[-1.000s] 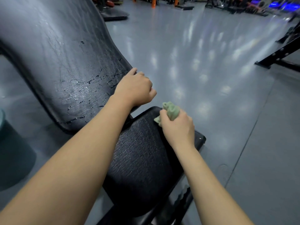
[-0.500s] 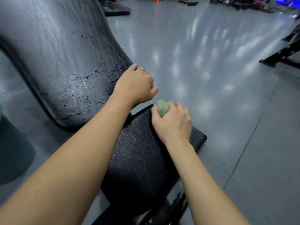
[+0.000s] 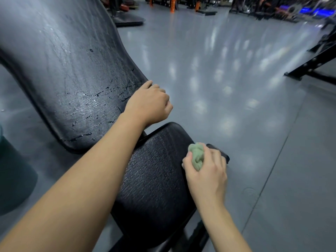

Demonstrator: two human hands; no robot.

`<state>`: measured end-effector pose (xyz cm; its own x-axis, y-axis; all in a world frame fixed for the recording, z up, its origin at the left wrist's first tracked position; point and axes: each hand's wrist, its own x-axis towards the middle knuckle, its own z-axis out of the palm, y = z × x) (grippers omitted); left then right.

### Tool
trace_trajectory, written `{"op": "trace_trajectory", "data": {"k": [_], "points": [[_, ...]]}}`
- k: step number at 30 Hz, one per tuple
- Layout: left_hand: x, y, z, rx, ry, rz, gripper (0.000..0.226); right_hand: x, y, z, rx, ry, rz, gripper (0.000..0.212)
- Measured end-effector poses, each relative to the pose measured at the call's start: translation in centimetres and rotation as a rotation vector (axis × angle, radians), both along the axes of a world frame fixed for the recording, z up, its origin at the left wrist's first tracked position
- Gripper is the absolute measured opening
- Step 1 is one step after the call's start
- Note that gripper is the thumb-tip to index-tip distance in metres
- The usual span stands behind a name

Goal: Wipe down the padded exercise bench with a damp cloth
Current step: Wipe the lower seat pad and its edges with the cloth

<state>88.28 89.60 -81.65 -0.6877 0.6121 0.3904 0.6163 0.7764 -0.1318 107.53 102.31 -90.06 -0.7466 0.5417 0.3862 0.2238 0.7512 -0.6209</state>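
Observation:
The black padded bench has a long cracked back pad (image 3: 72, 73) rising to the upper left and a smaller seat pad (image 3: 156, 179) below it. Wet streaks shine on the lower part of the back pad. My left hand (image 3: 149, 104) grips the right edge of the back pad near its lower end, fingers curled over the rim. My right hand (image 3: 205, 171) holds a bunched green cloth (image 3: 197, 155) against the right side of the seat pad, near its far right corner.
Shiny grey gym floor (image 3: 236, 79) stretches to the right and ahead. A black machine frame (image 3: 312, 64) stands at the right edge. A dark round bin (image 3: 12, 171) sits at the lower left. More gym equipment (image 3: 181, 4) lines the far back.
My right hand has slid the cloth from the seat pad's upper edge down and right toward its right corner. My left hand has kept its grip on the back pad.

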Motion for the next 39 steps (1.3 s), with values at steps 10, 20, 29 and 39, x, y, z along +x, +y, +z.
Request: {"op": "trace_trajectory", "data": {"k": [10,20,29,39], "points": [[0.1,0.2,0.3,0.052,-0.025,0.021,0.036,-9.3,0.1,4.7,-0.042,-0.219,0.258,0.028],[0.0,0.5,0.6,-0.024,-0.051,0.046,0.038,3.0,1.9,0.0,-0.205,-0.035,0.052,0.033],[8.0,6.2,-1.8,-0.017,-0.194,-0.025,0.040,4.2,1.3,-2.0,-0.237,-0.087,-0.021,0.054],[8.2,6.4,-4.0,-0.167,-0.073,-0.105,0.046,8.4,-3.5,-3.4,-0.543,0.154,-0.028,0.070]]}}
